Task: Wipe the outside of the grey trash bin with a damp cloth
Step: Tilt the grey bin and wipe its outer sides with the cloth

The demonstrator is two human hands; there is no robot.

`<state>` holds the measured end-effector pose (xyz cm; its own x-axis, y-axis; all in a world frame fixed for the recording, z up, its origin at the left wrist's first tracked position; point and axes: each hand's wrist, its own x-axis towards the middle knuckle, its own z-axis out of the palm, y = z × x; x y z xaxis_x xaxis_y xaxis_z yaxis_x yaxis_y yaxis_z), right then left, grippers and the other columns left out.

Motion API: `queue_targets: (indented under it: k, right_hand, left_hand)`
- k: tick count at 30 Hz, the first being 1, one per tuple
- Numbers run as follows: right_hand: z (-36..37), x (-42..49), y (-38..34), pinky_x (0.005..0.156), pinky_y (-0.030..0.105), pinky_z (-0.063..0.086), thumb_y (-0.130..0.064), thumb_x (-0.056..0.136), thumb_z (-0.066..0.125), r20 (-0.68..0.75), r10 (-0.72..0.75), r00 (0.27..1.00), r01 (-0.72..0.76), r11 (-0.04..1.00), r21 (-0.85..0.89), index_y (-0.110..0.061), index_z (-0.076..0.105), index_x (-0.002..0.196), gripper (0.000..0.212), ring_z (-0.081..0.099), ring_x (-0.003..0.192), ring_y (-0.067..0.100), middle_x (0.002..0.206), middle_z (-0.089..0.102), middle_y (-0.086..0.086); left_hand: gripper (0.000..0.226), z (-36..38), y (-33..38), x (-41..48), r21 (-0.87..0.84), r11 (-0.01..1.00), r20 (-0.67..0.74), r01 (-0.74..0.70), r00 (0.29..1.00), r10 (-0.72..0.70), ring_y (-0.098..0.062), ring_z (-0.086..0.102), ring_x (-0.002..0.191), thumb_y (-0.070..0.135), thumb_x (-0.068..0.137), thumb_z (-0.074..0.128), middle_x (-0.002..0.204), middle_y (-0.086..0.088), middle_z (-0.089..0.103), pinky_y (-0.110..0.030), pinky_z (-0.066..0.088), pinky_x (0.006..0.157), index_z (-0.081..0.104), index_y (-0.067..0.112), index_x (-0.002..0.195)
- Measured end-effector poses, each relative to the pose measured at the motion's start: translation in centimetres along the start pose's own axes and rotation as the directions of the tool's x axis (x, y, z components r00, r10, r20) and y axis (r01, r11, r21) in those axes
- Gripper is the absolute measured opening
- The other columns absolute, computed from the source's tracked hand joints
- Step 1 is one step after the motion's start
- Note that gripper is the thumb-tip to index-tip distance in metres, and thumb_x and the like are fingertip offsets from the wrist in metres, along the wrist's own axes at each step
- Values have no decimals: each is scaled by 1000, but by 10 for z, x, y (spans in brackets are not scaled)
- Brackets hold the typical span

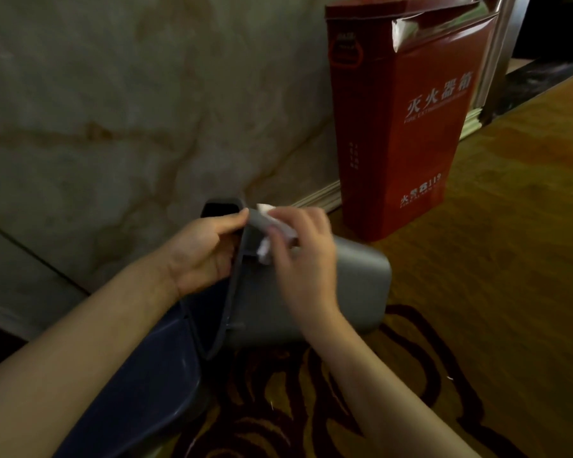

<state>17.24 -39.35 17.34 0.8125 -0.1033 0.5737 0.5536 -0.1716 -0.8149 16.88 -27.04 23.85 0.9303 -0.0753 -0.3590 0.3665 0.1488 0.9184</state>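
Note:
The grey trash bin (348,285) lies tipped on its side on the patterned carpet, its open mouth turned toward me and to the left. My left hand (205,249) grips the bin's rim near the top, thumb over the edge. My right hand (306,256) holds a white cloth (272,226) pressed against the bin's upper outer wall just behind the rim. Most of the cloth is hidden under my fingers. A dark blue lid or liner (159,375) hangs below the bin's mouth, under my left forearm.
A tall red fire-extinguisher box (404,127) stands against the marble wall (129,110) just behind and right of the bin. Gold carpet with dark swirls (493,259) stretches to the right and front. A skirting board (321,196) runs along the wall.

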Motion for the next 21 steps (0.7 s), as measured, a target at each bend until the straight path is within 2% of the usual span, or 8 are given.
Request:
queue_targets:
  k: [1, 3, 7, 9, 12, 15, 18, 21]
  right_hand:
    - [7, 1, -6, 75, -2, 32, -5, 85, 60, 28, -58, 998, 57, 998, 11, -7, 64, 98, 14, 40, 78, -6, 94, 51, 4]
    - [11, 4, -1, 74, -2, 31, -6, 87, 60, 32, -53, 998, 53, 999, 5, -5, 65, 99, 13, 40, 78, -3, 92, 50, 3]
    - [-16, 2, 49, 72, -3, 30, -13, 90, 56, -31, 238, 971, -239, 968, -80, -9, 66, 103, 17, 42, 75, -4, 96, 49, 1]
    - [-34, 0, 75, 73, 4, 35, -19, 92, 54, -92, 371, 924, -381, 910, -161, -14, 64, 106, 18, 44, 78, -2, 100, 49, -3]
    - [-52, -6, 99, 68, 12, 36, -22, 92, 53, -167, 470, 867, -496, 847, -190, -16, 63, 106, 18, 45, 78, -1, 102, 51, -2]
    - [-56, -19, 110, 68, 15, 35, -22, 92, 53, -185, 486, 854, -518, 828, -214, -16, 63, 105, 18, 46, 79, 1, 101, 51, -3]
    - [-55, -35, 117, 63, 10, 32, -22, 92, 53, -201, 446, 872, -484, 843, -233, -17, 63, 104, 16, 46, 78, -5, 100, 52, -4]
    - [-58, -43, 131, 65, 10, 32, -22, 93, 51, -249, 466, 849, -519, 824, -227, -16, 62, 104, 16, 45, 78, -4, 101, 52, -3]
  left_hand:
    - [31, 1, -1, -1, 8, 1000, 7, -4, 1000, 3, -17, 70, 72, 26, 93, 38, 81, -8, 72, -27, 58, 65, 66, 10, 94]
    - [33, 0, -3, -3, 37, 999, -9, 6, 1000, -6, -18, 68, 74, 29, 94, 38, 82, -9, 70, -28, 57, 71, 65, 10, 95]
    - [30, -6, -7, -7, 6, 1000, -86, 21, 996, -21, -14, 73, 73, 27, 93, 41, 79, -3, 77, -28, 60, 64, 66, 10, 95]
    - [29, -9, -8, -9, -3, 999, -82, 33, 996, -33, -15, 73, 80, 29, 90, 46, 86, -4, 77, -28, 59, 63, 67, 11, 99]
    - [36, -6, -7, -9, -35, 994, -44, 102, 994, -103, -22, 71, 82, 36, 82, 52, 90, -7, 75, -33, 58, 68, 67, 12, 105]
    - [35, 7, 2, 1, -81, 988, -142, 130, 980, -141, -16, 59, 54, 44, 89, 43, 68, -5, 62, -24, 53, 48, 59, 14, 93]
    - [22, 21, 6, 12, -30, 990, -298, 135, 944, -137, -17, 56, 65, 26, 96, 38, 78, -6, 57, -23, 50, 38, 54, 13, 92]
    - [25, 30, 3, 18, 48, 986, -351, 162, 927, -135, -18, 53, 67, 17, 97, 33, 79, -6, 56, -19, 46, 31, 52, 11, 82]
